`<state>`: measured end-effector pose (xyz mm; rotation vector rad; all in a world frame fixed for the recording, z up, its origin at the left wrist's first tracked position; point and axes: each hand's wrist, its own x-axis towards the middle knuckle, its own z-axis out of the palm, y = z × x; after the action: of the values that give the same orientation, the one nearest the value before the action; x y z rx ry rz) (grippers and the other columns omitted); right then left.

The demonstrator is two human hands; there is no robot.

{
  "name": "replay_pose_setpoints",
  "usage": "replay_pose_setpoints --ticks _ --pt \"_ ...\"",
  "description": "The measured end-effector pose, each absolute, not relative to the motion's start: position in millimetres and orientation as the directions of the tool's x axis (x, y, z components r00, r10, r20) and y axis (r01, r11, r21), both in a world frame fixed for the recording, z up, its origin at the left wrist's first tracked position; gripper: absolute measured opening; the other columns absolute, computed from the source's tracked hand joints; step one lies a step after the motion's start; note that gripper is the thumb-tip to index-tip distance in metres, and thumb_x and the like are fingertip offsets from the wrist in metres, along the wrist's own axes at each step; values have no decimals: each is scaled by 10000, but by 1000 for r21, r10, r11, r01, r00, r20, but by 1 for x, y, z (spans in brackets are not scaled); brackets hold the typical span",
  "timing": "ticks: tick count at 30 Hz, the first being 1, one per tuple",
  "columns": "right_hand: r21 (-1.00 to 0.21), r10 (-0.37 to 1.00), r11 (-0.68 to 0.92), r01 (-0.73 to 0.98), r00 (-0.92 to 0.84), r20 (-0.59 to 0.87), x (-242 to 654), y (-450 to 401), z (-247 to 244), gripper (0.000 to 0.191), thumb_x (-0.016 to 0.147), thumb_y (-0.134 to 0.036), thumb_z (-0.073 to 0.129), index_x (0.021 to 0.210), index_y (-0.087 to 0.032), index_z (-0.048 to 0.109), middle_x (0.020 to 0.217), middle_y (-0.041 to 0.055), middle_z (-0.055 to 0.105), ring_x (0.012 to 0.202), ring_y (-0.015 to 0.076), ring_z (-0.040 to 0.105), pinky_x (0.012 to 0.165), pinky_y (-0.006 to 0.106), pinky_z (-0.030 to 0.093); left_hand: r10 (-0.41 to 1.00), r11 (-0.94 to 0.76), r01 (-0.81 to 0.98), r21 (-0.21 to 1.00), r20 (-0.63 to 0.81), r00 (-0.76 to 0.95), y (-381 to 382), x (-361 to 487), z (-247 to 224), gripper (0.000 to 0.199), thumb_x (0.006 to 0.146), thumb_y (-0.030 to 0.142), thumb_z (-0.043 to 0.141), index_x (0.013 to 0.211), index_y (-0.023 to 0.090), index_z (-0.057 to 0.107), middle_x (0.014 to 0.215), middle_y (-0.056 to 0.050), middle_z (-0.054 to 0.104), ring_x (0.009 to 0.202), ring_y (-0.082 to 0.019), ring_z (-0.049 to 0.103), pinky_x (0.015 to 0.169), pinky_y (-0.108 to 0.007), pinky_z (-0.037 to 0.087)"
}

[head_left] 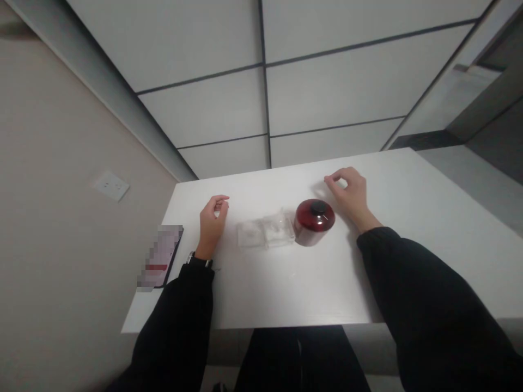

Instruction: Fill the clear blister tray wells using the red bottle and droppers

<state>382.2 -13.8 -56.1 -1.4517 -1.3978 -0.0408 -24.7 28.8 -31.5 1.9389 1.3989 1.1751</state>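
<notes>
Clear container [265, 232] at frame centre, details blurred, glossy dark-red jar [314, 223] beside it, left hand [211, 216] loosely open, right hand's [353, 194] fingertips together

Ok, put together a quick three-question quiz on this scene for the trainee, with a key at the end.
1. Multiple choice: what lies between the left hand and the red container?
A) the phone
B) the clear plastic box
C) the wall socket

2. True or false: the right hand is gripping the red container.

3. Fill in the colour: the cap on top of the red container is ____.

Key: 1. B. 2. False; the right hand is apart from it. 3. Black.
</notes>
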Motion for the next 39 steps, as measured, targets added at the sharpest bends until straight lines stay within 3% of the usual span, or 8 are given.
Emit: replay_pose_setpoints --ticks 5,10,21,29,34,39 --pt "-491 699 116 863 281 658 382 -13 -62 276 955 -391 581 724 -272 486 787 63 642 886 288 579 949 513 448 908 -417 494 763 371 194 29 -18 -33 311 1014 386 552 1195 208 731 1071 -66 801 1037 -214 738 1023 -367 550" --pt "-430 700 41 902 281 657 379 -16 -58 246 956 -331 531 736 -274 435 820 88 649 896 287 535 925 497 424 892 -452 478 753 392 226 33 -14 -35 290 1011 343 565 1193 204 744 1094 -85 810 1026 -225 737 1042 -390 544" --pt "-405 745 13 914 261 614 383 -10 -64 255 957 -303 546 743 -273 410 859 94 644 930 293 521 938 490 406 877 -478 509 716 425 225 39 -11 -34 270 1019 262 541 1170 186 751 1123 -99 798 1041 -222 715 1042 -387 520" --pt "-390 731 38 920 240 638 382 -14 -63 245 948 -310 543 737 -271 426 831 94 644 894 287 525 924 503 408 871 -491 442 751 433 233 32 -6 -26 250 1004 318 572 1108 200 766 1161 -85 806 1064 -225 714 1061 -384 513" --pt "-414 693 52 909 266 670 383 -12 -65 245 960 -336 540 740 -268 456 825 85 650 888 282 547 919 497 421 867 -491 350 798 406 290 26 -3 -23 390 1049 460 497 1079 186 772 1047 -86 816 993 -224 728 1017 -392 551" --pt "-463 645 78 883 310 698 386 -11 -65 249 971 -378 533 751 -268 494 796 66 645 870 273 578 920 491 441 875 -411 237 880 308 373 22 3 -23 648 1097 580 301 1091 165 798 1091 -131 842 1009 -246 767 1041 -432 583"
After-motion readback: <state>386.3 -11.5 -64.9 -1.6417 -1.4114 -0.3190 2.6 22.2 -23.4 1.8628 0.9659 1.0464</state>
